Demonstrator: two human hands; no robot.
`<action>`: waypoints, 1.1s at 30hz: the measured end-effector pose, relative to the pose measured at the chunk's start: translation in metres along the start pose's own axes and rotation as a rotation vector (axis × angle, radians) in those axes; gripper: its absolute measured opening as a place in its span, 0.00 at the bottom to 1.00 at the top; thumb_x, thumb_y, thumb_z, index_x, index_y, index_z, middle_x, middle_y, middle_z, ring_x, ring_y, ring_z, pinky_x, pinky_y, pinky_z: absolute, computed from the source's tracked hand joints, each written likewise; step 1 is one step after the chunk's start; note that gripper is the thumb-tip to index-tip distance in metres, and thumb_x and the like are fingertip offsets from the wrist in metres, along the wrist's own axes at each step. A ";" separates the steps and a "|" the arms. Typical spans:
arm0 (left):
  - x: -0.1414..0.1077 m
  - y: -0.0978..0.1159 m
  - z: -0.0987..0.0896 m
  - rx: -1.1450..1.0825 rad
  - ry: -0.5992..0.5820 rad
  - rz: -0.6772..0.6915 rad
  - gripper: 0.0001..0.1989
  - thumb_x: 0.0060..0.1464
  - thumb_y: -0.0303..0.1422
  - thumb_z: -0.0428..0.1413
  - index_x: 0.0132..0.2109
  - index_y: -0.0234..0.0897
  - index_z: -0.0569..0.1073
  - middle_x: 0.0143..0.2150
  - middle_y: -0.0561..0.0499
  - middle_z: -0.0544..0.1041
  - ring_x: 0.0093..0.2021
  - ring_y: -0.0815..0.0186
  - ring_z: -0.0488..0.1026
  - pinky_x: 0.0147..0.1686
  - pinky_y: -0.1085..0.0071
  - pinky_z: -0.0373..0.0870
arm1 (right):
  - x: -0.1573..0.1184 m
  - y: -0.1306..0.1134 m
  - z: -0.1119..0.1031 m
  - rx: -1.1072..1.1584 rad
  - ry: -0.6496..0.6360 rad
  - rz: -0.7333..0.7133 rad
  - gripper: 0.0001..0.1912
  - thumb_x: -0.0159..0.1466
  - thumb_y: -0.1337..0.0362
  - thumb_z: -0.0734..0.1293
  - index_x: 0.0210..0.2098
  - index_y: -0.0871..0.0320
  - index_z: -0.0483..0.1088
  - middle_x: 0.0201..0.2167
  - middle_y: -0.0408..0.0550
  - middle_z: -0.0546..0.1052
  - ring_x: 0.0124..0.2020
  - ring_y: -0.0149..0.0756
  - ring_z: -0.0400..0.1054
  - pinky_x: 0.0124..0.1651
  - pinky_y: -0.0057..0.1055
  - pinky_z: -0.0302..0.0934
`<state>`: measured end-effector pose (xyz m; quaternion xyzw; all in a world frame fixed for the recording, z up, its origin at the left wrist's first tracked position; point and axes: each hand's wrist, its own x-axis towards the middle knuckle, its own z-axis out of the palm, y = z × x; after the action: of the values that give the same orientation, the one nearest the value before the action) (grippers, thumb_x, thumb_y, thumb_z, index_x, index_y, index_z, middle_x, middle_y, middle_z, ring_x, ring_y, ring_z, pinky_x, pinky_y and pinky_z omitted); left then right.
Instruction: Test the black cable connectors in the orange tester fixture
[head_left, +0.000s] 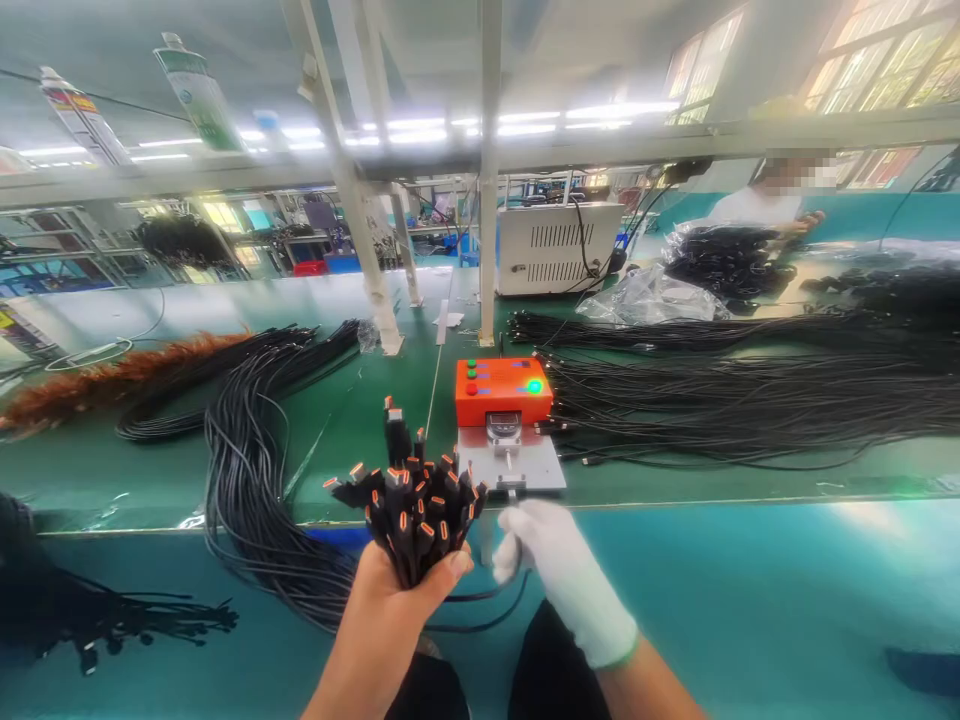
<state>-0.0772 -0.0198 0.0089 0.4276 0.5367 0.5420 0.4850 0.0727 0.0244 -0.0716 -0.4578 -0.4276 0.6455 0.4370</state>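
Observation:
My bare left hand (409,590) is wrapped round a thick bunch of black cables whose plugs (420,500), with orange inner rims, fan out upward. From that bunch the black cables (251,480) trail left over the bench edge and back onto the bench. My right hand (555,570), in a white glove, is closed on a single black cable at the front of a metal test plate (525,462). That cable's end reaches the plate's fixture; whether it is plugged in I cannot tell. Behind the plate sits an orange tester box (495,405) with a green light lit.
Long black cables (712,400) lie across the bench right of the tester. Orange-brown strands (135,375) lie at left. Metal posts (489,200) rise from the bench near a white metal case (559,250). A person (761,205) stands far right beside bagged cables. More cables hang lower left.

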 end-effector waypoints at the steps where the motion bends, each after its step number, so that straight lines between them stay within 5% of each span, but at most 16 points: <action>1: 0.001 0.001 -0.001 -0.012 0.004 -0.010 0.03 0.41 0.30 0.62 0.28 0.37 0.76 0.26 0.54 0.76 0.31 0.66 0.70 0.34 0.74 0.67 | -0.007 0.004 -0.003 -0.149 -0.025 0.080 0.09 0.60 0.64 0.57 0.24 0.57 0.61 0.13 0.43 0.71 0.15 0.35 0.67 0.23 0.31 0.63; 4: 0.001 0.002 -0.002 -0.034 -0.009 -0.035 0.06 0.40 0.29 0.63 0.30 0.36 0.77 0.26 0.54 0.76 0.30 0.66 0.70 0.33 0.73 0.66 | -0.027 0.014 -0.013 -0.670 0.018 0.282 0.11 0.58 0.64 0.59 0.19 0.55 0.58 0.11 0.44 0.68 0.15 0.37 0.67 0.22 0.32 0.60; 7: 0.001 -0.005 -0.001 -0.021 -0.065 -0.043 0.10 0.38 0.28 0.63 0.33 0.36 0.79 0.27 0.53 0.76 0.30 0.65 0.70 0.32 0.72 0.67 | -0.042 0.002 -0.013 -0.930 0.262 0.128 0.12 0.58 0.60 0.63 0.20 0.55 0.64 0.19 0.51 0.73 0.27 0.44 0.71 0.33 0.38 0.61; 9: 0.001 -0.012 0.002 -0.017 -0.108 -0.033 0.12 0.38 0.28 0.63 0.35 0.36 0.80 0.28 0.52 0.77 0.31 0.63 0.71 0.33 0.69 0.68 | -0.049 -0.017 -0.003 -0.798 0.327 -0.152 0.11 0.60 0.54 0.62 0.32 0.53 0.72 0.32 0.52 0.77 0.37 0.47 0.70 0.42 0.40 0.61; 12: 0.002 -0.020 0.006 -0.034 -0.129 0.003 0.15 0.37 0.30 0.64 0.38 0.36 0.81 0.31 0.50 0.79 0.35 0.57 0.72 0.39 0.65 0.69 | -0.052 -0.041 0.022 -0.331 0.108 -0.450 0.15 0.62 0.55 0.61 0.45 0.52 0.71 0.47 0.50 0.74 0.49 0.44 0.66 0.52 0.36 0.57; 16: 0.003 -0.021 0.005 -0.089 -0.032 0.002 0.09 0.39 0.34 0.65 0.31 0.35 0.80 0.30 0.49 0.79 0.37 0.57 0.73 0.40 0.65 0.69 | -0.039 -0.030 0.040 0.109 0.214 -0.292 0.11 0.62 0.58 0.60 0.30 0.56 0.71 0.32 0.48 0.77 0.36 0.40 0.70 0.43 0.34 0.62; 20: 0.002 -0.017 -0.001 -0.135 -0.012 -0.037 0.08 0.42 0.34 0.64 0.30 0.34 0.79 0.26 0.51 0.76 0.27 0.65 0.71 0.33 0.69 0.68 | -0.016 -0.001 0.026 0.330 0.263 -0.158 0.11 0.61 0.58 0.61 0.26 0.57 0.65 0.13 0.37 0.66 0.19 0.33 0.66 0.39 0.37 0.63; 24: -0.001 -0.012 -0.002 -0.183 0.009 -0.089 0.14 0.41 0.33 0.64 0.39 0.36 0.78 0.30 0.50 0.78 0.29 0.65 0.72 0.35 0.68 0.70 | -0.001 0.005 0.013 0.259 0.132 -0.100 0.11 0.59 0.58 0.62 0.26 0.59 0.65 0.09 0.35 0.65 0.14 0.32 0.65 0.38 0.38 0.63; 29: -0.002 -0.005 0.001 -0.110 -0.018 -0.030 0.09 0.40 0.31 0.64 0.33 0.36 0.80 0.28 0.51 0.78 0.28 0.64 0.72 0.33 0.69 0.70 | 0.005 0.000 0.012 0.282 0.104 -0.095 0.11 0.59 0.58 0.62 0.26 0.59 0.64 0.10 0.37 0.67 0.15 0.33 0.66 0.31 0.34 0.62; 33: 0.001 -0.006 0.003 -0.056 -0.022 -0.034 0.08 0.40 0.31 0.64 0.32 0.36 0.80 0.27 0.51 0.77 0.27 0.63 0.72 0.32 0.68 0.69 | 0.010 0.002 0.010 0.310 0.095 -0.096 0.11 0.58 0.58 0.63 0.27 0.60 0.65 0.10 0.37 0.67 0.14 0.33 0.66 0.36 0.37 0.63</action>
<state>-0.0742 -0.0185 0.0033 0.4107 0.5231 0.5438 0.5118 0.0603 0.0324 -0.0732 -0.3940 -0.3232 0.6595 0.5526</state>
